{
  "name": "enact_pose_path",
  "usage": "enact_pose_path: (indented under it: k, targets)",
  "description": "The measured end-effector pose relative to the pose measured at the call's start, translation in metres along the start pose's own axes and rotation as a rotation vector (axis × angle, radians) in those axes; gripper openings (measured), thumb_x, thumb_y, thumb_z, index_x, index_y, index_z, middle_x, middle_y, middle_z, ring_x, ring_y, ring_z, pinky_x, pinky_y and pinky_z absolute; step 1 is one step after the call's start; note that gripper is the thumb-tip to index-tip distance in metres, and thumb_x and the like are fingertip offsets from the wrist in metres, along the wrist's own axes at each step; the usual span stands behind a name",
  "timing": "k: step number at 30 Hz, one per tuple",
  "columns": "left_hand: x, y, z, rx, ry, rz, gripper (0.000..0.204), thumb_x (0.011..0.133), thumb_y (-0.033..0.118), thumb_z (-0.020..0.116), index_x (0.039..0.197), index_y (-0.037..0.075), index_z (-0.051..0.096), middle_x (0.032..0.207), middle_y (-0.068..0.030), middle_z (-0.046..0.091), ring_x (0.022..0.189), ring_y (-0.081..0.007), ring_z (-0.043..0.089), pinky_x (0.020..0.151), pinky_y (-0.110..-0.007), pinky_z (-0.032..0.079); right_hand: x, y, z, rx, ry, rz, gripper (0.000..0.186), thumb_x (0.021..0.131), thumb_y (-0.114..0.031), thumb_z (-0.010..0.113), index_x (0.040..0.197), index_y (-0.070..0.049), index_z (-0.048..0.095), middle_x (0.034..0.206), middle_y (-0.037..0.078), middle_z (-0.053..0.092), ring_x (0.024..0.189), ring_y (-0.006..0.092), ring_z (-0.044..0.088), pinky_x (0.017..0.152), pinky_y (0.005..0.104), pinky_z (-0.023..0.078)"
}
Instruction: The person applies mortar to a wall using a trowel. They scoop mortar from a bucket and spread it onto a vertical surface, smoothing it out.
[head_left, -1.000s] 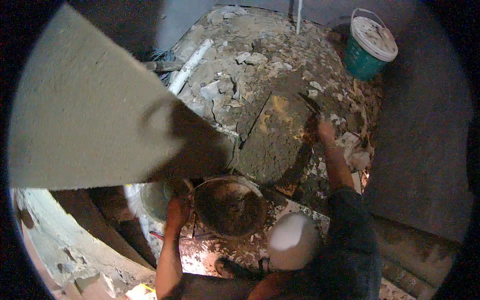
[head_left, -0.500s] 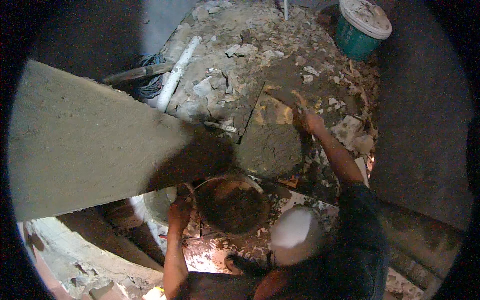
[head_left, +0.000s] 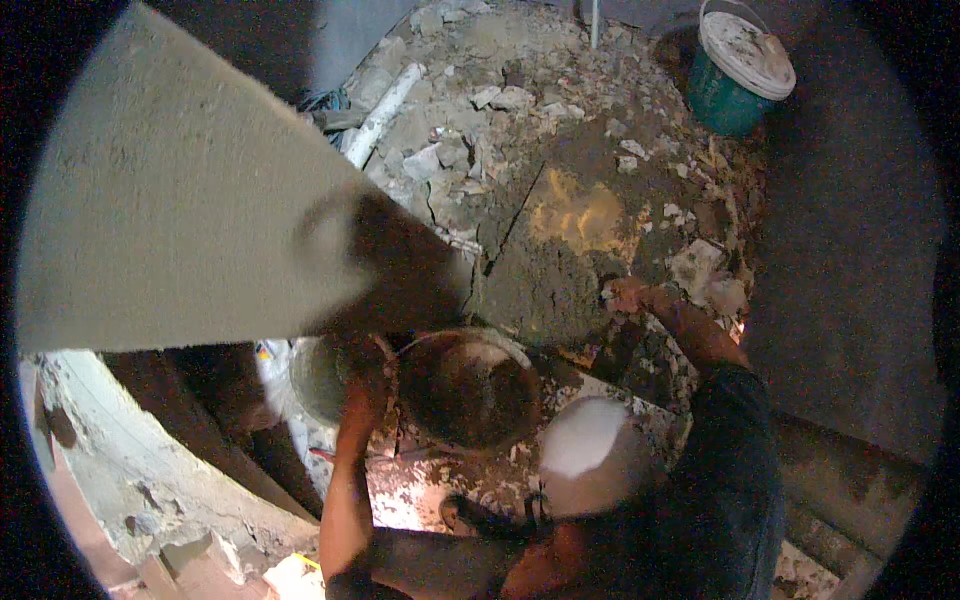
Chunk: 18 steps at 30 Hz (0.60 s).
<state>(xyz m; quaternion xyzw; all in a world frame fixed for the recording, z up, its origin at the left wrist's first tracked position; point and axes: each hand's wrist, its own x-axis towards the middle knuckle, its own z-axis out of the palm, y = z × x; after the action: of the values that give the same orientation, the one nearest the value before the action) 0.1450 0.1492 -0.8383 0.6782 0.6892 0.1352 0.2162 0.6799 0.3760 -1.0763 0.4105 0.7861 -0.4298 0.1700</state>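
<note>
Wet grey mortar [head_left: 540,295] lies spread over a flat board, with a bare yellowish patch [head_left: 580,210] at its far part. At the mortar's right edge is my right hand [head_left: 628,294], its fingers closed round something dark and hard to make out. My left hand [head_left: 366,392] grips the rim of a grey bucket [head_left: 318,380], its fingertips in shadow. Just right of that hand stands a round, dark tub [head_left: 470,392] with mortar-smeared insides.
Rubble [head_left: 500,97] covers the ground beyond the board, with a white pipe [head_left: 385,115] on it. A green lidded bucket [head_left: 738,75] stands far right. A large grey plastered slab [head_left: 200,210] juts in from the left. Near me is a pale rounded object [head_left: 590,450].
My right hand has come nearer, from the board's far right to the mortar's right edge. More of the yellowish patch shows, and the mortar looks flatter. My left hand stays at the grey bucket.
</note>
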Motion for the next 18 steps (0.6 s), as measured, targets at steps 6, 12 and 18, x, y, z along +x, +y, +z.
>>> enact_pose_path:
  k: [6, 12, 18]
  targets:
    - [0.02, 0.02, -0.007, 0.078, -0.134, -0.093, 0.024, 0.083, 0.021, 0.056, 0.095, 0.002, 0.063, 0.09, -0.0215, 0.063, 0.082, -0.0409, 0.059, 0.069, -0.045, 0.047, -0.017, 0.003, 0.049, 0.183, 0.074, 0.065, 0.059, 0.083, -0.036, 0.06, 0.129, -0.004, 0.044, 0.125, 0.02, 0.051, 0.101, 0.0378, 0.058, 0.085, 0.0459, 0.046]
    - [-0.002, -0.03, 0.025, 0.133, 0.02, 0.062, 0.025, 0.081, 0.023, 0.056, 0.093, 0.001, 0.062, 0.089, -0.0237, 0.062, 0.08, -0.042, 0.058, 0.07, -0.047, 0.048, -0.106, -0.11, -0.035, -0.017, 0.133, 0.164, 0.056, 0.079, -0.038, 0.064, 0.119, -0.002, 0.052, 0.113, 0.022, 0.058, 0.101, 0.0383, 0.058, 0.086, 0.0421, 0.046]
    - [0.02, 0.009, -0.002, 0.004, -0.085, -0.08, 0.026, 0.08, 0.023, 0.056, 0.091, 0.0, 0.061, 0.09, -0.0249, 0.061, 0.082, -0.0427, 0.059, 0.071, -0.048, 0.048, -0.185, -0.209, -0.062, 0.076, 0.194, -0.139, 0.041, 0.08, -0.034, 0.062, 0.112, -0.009, 0.059, 0.11, 0.02, 0.06, 0.096, 0.0349, 0.061, 0.081, 0.0419, 0.049]
